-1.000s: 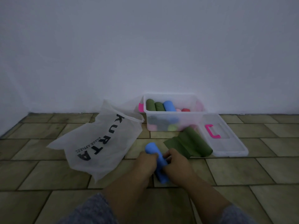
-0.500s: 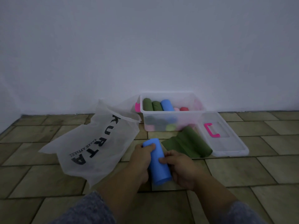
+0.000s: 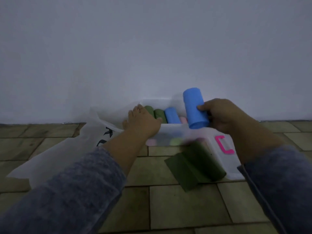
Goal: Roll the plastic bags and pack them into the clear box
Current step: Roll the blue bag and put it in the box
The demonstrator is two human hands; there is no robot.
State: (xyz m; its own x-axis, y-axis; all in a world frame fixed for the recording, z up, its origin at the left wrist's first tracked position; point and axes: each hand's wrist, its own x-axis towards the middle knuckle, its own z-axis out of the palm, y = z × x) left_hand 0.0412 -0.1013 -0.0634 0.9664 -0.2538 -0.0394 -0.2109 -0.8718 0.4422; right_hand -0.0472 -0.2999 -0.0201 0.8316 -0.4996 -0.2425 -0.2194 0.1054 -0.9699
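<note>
Floor (image 3: pixel 168 205): olive-brown tiles, meeting a plain pale wall (image 3: pixel 152 48). Light is dim and parts of the frame are blurred.

Clear box (image 3: pixel 170 130) stands on the floor against the wall, with no lid on it. Top layer, left to right: two dark green rolls (image 3: pixel 158 113), one blue roll in the box (image 3: pixel 172 114), and something pink (image 3: pixel 183 119). Pink and pale green shapes show blurred through the front wall.

Right hand (image 3: pixel 222 115) grasps the held blue roll (image 3: pixel 195 108), thumb on the near side, fingers wrapped behind. This roll is a smooth, tight cylinder, matte light blue, nearly upright with its top leaning left. It is in the air above the right end of the box.

Left hand (image 3: pixel 141 122) lies on the near left corner of the box, fingers fairly straight and grasping nothing, tips by the first green roll.

Clear lid (image 3: pixel 215 149) with a pink handle (image 3: pixel 220 144) lies just right of the box. A dark green bag (image 3: pixel 197 164), partly unrolled, rests on the lid's near edge and the floor. A white bag (image 3: pixel 67 154) with black lettering lies to the left.
</note>
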